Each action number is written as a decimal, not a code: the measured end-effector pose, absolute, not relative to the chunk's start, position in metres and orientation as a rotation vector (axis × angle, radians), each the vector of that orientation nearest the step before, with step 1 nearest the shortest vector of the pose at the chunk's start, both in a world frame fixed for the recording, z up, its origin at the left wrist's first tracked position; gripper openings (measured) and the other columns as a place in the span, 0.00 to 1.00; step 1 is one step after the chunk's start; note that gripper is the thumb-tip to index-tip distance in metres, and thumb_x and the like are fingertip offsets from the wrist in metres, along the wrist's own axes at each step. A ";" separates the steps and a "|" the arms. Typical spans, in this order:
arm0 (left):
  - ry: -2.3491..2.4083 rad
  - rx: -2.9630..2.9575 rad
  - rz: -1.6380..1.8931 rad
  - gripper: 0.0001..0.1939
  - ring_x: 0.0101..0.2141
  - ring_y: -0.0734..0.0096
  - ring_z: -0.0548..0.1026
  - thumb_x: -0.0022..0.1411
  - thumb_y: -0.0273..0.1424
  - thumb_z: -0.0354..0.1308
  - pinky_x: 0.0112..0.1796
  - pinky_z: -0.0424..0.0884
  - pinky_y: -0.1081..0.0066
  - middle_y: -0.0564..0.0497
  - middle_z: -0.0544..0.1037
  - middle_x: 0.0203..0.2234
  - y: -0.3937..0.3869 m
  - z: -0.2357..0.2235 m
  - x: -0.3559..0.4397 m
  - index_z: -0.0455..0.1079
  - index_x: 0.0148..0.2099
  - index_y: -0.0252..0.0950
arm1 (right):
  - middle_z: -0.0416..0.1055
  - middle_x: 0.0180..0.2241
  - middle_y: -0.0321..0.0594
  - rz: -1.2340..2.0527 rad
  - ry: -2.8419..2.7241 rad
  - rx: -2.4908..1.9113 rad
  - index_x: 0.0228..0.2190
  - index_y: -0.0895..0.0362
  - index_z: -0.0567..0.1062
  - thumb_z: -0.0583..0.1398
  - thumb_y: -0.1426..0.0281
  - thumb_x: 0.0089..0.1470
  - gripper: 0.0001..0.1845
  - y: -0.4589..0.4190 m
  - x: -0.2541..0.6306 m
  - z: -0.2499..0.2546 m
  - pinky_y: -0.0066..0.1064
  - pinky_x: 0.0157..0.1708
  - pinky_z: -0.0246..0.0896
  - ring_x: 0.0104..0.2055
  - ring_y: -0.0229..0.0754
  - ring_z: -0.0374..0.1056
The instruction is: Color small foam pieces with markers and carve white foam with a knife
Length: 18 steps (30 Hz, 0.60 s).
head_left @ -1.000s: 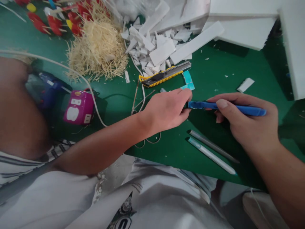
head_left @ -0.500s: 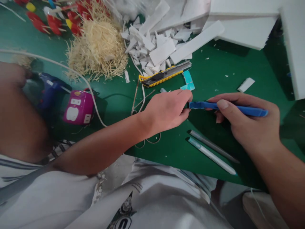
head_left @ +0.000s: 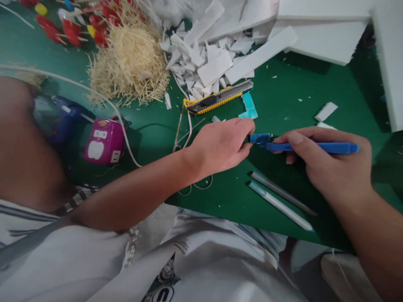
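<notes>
Count: 1 yellow cutter point(head_left: 217, 101), 1 blue pen point(head_left: 335, 148), 1 small blue piece point(head_left: 260, 138), 1 gray rod point(head_left: 283, 193), 1 white pen point(head_left: 280, 206); 2 teal strips point(head_left: 248, 101) by cutter's blade end.
Left hand point(head_left: 225, 140): pinching small blue piece at fingertips, on wearer's side of cutter. Right hand point(head_left: 338, 165): gripping blue pen, front end at the piece; contact unclear.
Table edge point(head_left: 229, 219): wearer's side of cutter, past gray rod. Room right of cutter, 2 larger white scraps point(head_left: 326, 112) there.

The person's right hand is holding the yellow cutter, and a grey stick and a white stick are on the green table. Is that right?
Not quite: the head view shows the right hand holding a long blue tool. The yellow cutter lies on the green table, as do the grey stick and white stick.
</notes>
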<state>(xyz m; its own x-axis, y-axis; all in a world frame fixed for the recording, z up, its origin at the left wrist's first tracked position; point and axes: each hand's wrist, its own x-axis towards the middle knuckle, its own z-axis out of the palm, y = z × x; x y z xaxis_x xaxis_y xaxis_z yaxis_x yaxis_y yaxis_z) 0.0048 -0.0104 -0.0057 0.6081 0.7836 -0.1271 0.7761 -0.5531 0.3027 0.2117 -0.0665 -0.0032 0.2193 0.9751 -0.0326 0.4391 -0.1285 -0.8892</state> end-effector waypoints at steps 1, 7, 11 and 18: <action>1.261 2.506 0.028 0.10 0.35 0.67 0.80 0.73 0.32 0.61 0.29 0.59 0.69 0.54 0.79 0.32 -0.010 -0.005 0.005 0.76 0.53 0.37 | 0.78 0.24 0.36 0.846 -1.331 -1.688 0.29 0.49 0.88 0.70 0.61 0.60 0.09 -0.067 0.212 -0.003 0.33 0.24 0.63 0.23 0.38 0.68; 1.265 2.496 0.006 0.10 0.36 0.66 0.80 0.74 0.33 0.60 0.30 0.59 0.68 0.53 0.80 0.33 -0.011 -0.006 0.006 0.76 0.54 0.38 | 0.74 0.21 0.34 0.817 -1.363 -1.659 0.31 0.47 0.88 0.71 0.61 0.59 0.06 -0.065 0.214 -0.007 0.34 0.23 0.63 0.23 0.40 0.68; 1.269 2.478 0.018 0.11 0.35 0.66 0.79 0.74 0.33 0.61 0.30 0.59 0.68 0.54 0.79 0.32 -0.011 -0.006 0.005 0.76 0.55 0.38 | 0.76 0.23 0.34 0.826 -1.344 -1.651 0.32 0.47 0.88 0.71 0.63 0.60 0.05 -0.065 0.214 -0.008 0.34 0.24 0.64 0.23 0.39 0.68; 1.266 2.483 0.041 0.09 0.35 0.67 0.79 0.74 0.33 0.61 0.30 0.58 0.68 0.54 0.78 0.31 -0.010 -0.005 0.005 0.76 0.53 0.38 | 0.75 0.22 0.34 0.830 -1.366 -1.615 0.32 0.48 0.87 0.70 0.59 0.61 0.08 -0.064 0.215 -0.007 0.34 0.23 0.64 0.22 0.40 0.69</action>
